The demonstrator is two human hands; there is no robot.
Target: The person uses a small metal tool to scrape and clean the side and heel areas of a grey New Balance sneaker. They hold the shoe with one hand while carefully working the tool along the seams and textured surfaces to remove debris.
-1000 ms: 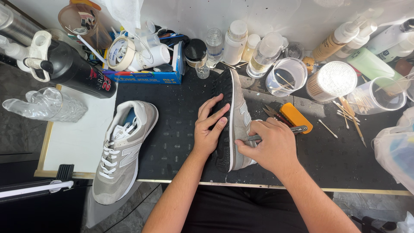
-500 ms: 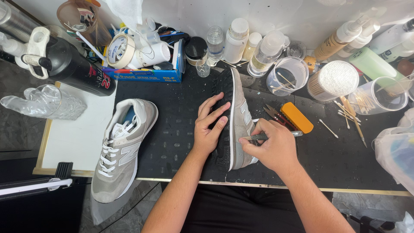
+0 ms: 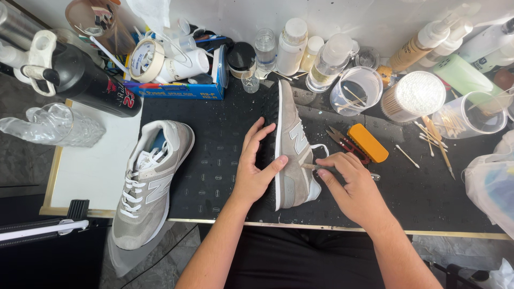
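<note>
The left hand [image 3: 256, 168] lies flat on the tipped grey shoe [image 3: 292, 147], the right hand [image 3: 350, 184] pinches a thin tool [image 3: 310, 167] on its side, and the other shoe [image 3: 150, 179] waits untouched.

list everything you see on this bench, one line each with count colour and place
grey sneaker on its side: 1, grey with black sole, mat centre
second grey sneaker: 1, grey, upright, left
black mat: 1, under the work
orange block: 1, right of shoe
scissors: 1, red-black, beside block
tape roll: 1, white, back left
blue box: 1, back left
black bottle: 1, far left
cotton swab tub: 1, clear, back right
bottles: several, white or clear, back edge
left hand: on sole
right hand: holds a thin tool against shoe's side
</note>
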